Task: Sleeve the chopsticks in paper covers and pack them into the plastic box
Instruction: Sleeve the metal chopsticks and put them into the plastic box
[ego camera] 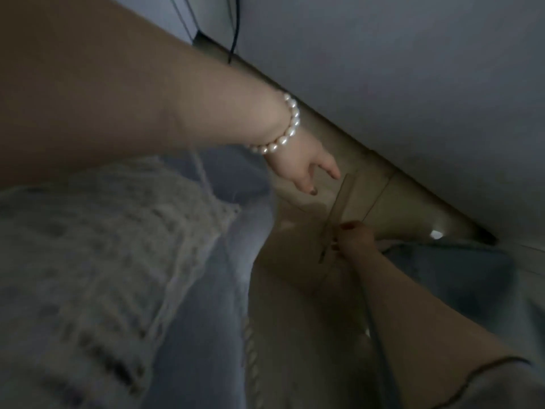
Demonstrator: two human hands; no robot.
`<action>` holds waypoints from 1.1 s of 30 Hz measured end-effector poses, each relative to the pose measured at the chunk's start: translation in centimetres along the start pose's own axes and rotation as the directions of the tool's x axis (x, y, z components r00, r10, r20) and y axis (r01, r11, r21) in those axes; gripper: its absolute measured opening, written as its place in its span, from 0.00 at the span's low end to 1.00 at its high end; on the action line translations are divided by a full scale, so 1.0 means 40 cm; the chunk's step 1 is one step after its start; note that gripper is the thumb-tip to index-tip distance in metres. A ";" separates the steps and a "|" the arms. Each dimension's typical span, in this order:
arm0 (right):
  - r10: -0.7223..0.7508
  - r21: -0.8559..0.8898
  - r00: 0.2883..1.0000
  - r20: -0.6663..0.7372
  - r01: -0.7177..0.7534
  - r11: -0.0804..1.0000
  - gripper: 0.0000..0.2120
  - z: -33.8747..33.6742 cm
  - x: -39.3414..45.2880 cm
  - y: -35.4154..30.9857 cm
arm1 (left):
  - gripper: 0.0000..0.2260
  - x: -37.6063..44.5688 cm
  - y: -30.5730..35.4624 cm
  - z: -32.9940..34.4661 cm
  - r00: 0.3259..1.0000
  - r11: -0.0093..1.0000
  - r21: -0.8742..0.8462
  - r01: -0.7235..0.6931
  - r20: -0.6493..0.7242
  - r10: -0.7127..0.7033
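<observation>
At the left of the dim, blurred view lies a pale knitted garment (97, 246), and beside it a stretch of blue denim (200, 290) across the person's lap. Above these the left arm reaches in, a pearl bracelet (283, 128) at its wrist. The left hand (306, 169) hangs with its fingers loosely spread and has hold of nothing; its fingertips point toward the upper end of a long thin strip. That strip looks like the chopsticks (342, 208), perhaps already partly in a paper cover, though the blur is too heavy to be sure. The lower end of it is pinched in the right hand (352, 240), fingers curled round it, held low over a pale floor (407, 208) that runs along the foot of a grey wall (413, 84).

No plastic box shows anywhere in view. The step in hand seems to be the sleeving: one hand steadies the sticks while the other comes to meet the free end. The next move calls for the left hand to close on that upper end and align it squarely.
</observation>
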State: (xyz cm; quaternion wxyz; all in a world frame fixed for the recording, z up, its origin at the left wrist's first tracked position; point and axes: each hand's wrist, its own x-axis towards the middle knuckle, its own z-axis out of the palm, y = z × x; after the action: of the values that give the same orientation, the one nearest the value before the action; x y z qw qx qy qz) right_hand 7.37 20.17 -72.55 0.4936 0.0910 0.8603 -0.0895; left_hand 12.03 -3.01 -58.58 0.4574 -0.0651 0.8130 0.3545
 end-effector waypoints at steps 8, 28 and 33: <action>-0.019 -0.170 1.000 -0.002 0.019 0.985 0.19 0.010 0.065 0.000 | 0.25 0.006 -0.069 -0.002 0.998 0.999 -0.025 0.023 0.054 -0.022; -0.172 -0.590 0.985 -0.023 0.126 0.798 0.13 0.075 0.120 -0.003 | 0.25 0.045 -0.087 0.048 1.000 0.976 -0.218 -0.015 0.002 0.016; -0.147 -0.525 0.988 -0.052 0.098 0.845 0.13 0.095 0.123 -0.010 | 0.25 0.055 -0.098 0.048 1.000 0.976 -0.216 -0.007 -0.031 0.000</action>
State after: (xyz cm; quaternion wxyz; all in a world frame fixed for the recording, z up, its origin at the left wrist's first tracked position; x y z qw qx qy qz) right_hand 7.98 19.22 -78.67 0.4539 -0.0971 0.8776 0.1195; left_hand 13.77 -4.20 -62.98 0.4345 -0.1184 0.7765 0.4407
